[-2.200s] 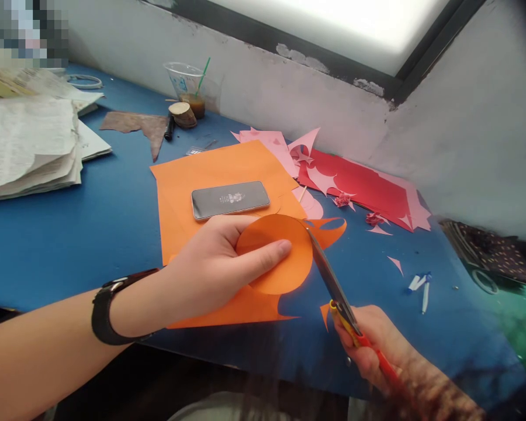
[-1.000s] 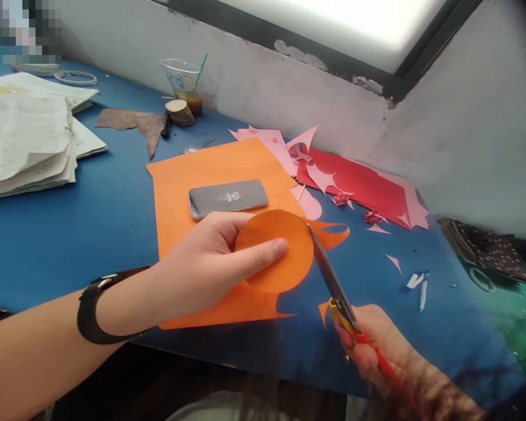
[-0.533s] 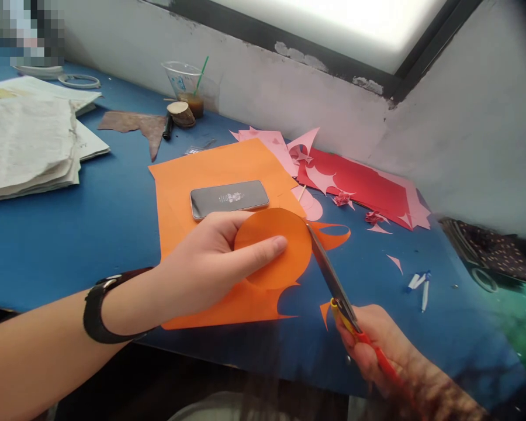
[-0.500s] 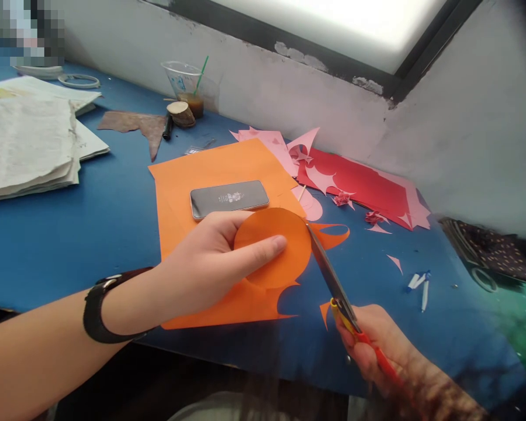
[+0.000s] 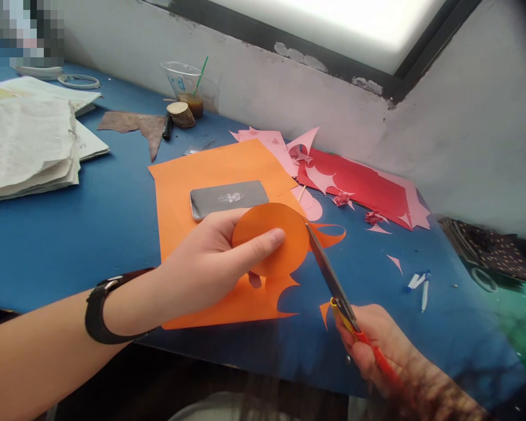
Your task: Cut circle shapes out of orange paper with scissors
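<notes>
Between the thumb and fingers of my left hand is a round orange paper disc, thumb flat across its face. My right hand grips scissors with red and yellow handles. The blades look nearly closed, their tips touching the disc's right edge. A thin curled orange offcut sticks out to the right of the tips. Beneath the left hand lies a larger orange sheet with curved cuts in its lower right edge. A smartphone rests on that sheet just beyond my fingers.
Red paper and pink scraps lie by the wall. A plastic cup with a green straw stands behind a wood slice. Newspapers are stacked at left. Small white-and-blue pieces lie at right on the blue table.
My left hand and the disc have shifted slightly up and left, and the disc has turned a little. A fingertip now shows beneath it. The scissors have barely moved.
</notes>
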Tool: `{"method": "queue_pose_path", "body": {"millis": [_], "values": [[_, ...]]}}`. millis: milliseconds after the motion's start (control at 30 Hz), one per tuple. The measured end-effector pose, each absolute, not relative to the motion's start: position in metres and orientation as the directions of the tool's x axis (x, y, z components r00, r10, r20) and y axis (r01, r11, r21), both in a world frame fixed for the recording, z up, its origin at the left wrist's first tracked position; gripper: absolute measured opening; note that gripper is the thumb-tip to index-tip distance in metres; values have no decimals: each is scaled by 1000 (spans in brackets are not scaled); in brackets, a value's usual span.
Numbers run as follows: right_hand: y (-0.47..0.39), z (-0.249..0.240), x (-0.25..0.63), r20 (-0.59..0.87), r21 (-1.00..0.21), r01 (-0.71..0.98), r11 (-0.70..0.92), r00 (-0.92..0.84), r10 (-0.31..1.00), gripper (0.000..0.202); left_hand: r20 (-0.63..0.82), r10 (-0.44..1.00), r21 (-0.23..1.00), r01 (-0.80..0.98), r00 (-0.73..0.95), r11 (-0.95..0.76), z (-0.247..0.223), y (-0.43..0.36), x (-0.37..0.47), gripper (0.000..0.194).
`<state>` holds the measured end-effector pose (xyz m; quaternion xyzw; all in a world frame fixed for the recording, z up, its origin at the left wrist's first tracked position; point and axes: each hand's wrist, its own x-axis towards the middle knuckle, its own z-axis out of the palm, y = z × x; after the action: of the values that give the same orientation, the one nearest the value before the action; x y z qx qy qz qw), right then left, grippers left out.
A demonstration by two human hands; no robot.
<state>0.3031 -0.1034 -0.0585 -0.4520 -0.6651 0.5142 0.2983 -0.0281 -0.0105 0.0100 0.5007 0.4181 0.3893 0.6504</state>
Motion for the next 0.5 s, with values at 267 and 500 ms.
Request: {"method": "queue_pose_path", "body": {"millis": [267, 500], "values": [[-106, -67, 309, -77, -946, 316, 73, -437, 896, 78, -173, 909, 976, -58, 380, 210, 11, -8, -27, 34], [-104, -70, 314, -61, -931, 347, 116, -461, 886, 74, -184, 882, 973, -49, 433, 227, 6, -7, -31, 30]]}}
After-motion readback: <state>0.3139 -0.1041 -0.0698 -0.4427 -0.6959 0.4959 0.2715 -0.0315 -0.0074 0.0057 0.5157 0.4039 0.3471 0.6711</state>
